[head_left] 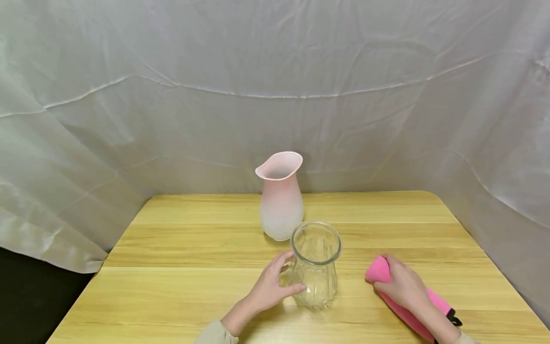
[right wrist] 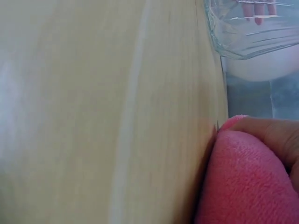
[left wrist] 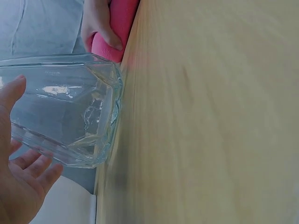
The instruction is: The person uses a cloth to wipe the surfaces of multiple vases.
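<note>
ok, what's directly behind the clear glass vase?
The pink vase stands upright just behind the clear glass vase, whose rim overlaps the pink vase's lower right side. Whether they touch cannot be told.

My right hand [head_left: 401, 286] covers the middle of the pink cloth [head_left: 380, 270], whose near end runs off the head view's edge at five o'clock. Both wrist views blur the table [left wrist: 210, 116] and crop the glass vase [left wrist: 70, 112].
</note>
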{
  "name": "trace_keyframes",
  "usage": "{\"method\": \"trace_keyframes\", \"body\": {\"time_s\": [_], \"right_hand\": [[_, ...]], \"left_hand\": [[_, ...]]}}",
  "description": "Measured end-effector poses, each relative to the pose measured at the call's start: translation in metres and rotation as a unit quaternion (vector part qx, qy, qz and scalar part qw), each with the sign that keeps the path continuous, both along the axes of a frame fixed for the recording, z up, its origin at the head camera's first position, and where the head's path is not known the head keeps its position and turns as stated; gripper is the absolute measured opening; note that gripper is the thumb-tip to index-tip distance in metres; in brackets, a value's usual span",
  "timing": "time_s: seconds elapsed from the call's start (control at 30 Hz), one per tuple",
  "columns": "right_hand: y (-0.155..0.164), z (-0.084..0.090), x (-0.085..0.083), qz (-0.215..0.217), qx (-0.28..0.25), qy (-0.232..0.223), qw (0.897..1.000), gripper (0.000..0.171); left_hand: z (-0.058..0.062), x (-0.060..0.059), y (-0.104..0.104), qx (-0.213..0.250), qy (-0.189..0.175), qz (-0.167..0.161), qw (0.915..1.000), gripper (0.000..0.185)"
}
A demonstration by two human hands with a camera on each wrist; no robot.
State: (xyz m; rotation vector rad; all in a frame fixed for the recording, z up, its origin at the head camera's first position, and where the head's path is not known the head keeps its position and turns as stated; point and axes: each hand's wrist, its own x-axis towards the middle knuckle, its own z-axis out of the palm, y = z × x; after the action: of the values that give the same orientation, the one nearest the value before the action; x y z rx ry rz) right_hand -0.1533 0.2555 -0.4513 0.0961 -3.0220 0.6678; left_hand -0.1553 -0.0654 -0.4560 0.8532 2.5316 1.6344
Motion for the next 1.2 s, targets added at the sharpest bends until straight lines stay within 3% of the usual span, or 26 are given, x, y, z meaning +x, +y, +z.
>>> {"method": "trace_keyframes", "body": {"time_s": [0.17, 0.27, 0.37, 0.47, 0.57, 0.7, 0.8, 0.9, 1.07, 1.2], "right_hand": [[-0.001, 0.004, -0.002, -0.010, -0.046, -0.013, 0.999, 0.075], [-0.002, 0.009, -0.002, -0.010, -0.100, 0.022, 0.995, 0.070], [-0.009, 0.016, -0.001, -0.001, -0.155, 0.088, 0.984, 0.064], [-0.021, 0.026, 0.000, 0.023, -0.221, 0.170, 0.960, 0.063], [-0.038, 0.036, 0.002, 0.073, -0.297, 0.234, 0.923, 0.066], [-0.060, 0.045, 0.004, 0.145, -0.370, 0.282, 0.873, 0.068], [-0.072, 0.045, 0.003, 0.161, -0.396, 0.299, 0.853, 0.068], [-0.080, 0.039, 0.003, 0.162, -0.406, 0.281, 0.854, 0.067], [-0.084, 0.025, 0.005, 0.187, -0.365, 0.228, 0.883, 0.065], [-0.080, 0.022, 0.006, 0.199, -0.316, 0.230, 0.899, 0.066]], "left_hand": [[-0.001, -0.001, 0.000, 0.002, 0.006, 0.002, 1.0000, 0.071], [-0.001, -0.001, 0.000, 0.006, 0.006, -0.001, 1.0000, 0.070], [0.000, -0.001, 0.000, 0.013, 0.003, -0.004, 0.9999, 0.068], [0.001, -0.002, 0.000, 0.020, -0.002, -0.007, 0.9998, 0.068], [0.001, -0.004, -0.001, 0.018, -0.002, -0.003, 0.9998, 0.068], [0.002, -0.006, -0.003, 0.004, 0.010, 0.009, 0.9999, 0.067], [0.004, -0.008, -0.005, 0.003, 0.010, 0.007, 0.9999, 0.066], [0.004, -0.010, -0.007, 0.009, -0.004, -0.003, 1.0000, 0.065], [0.005, -0.013, -0.008, 0.009, -0.016, -0.011, 0.9998, 0.065], [0.004, -0.013, -0.010, 0.009, -0.017, -0.013, 0.9997, 0.063]]}}
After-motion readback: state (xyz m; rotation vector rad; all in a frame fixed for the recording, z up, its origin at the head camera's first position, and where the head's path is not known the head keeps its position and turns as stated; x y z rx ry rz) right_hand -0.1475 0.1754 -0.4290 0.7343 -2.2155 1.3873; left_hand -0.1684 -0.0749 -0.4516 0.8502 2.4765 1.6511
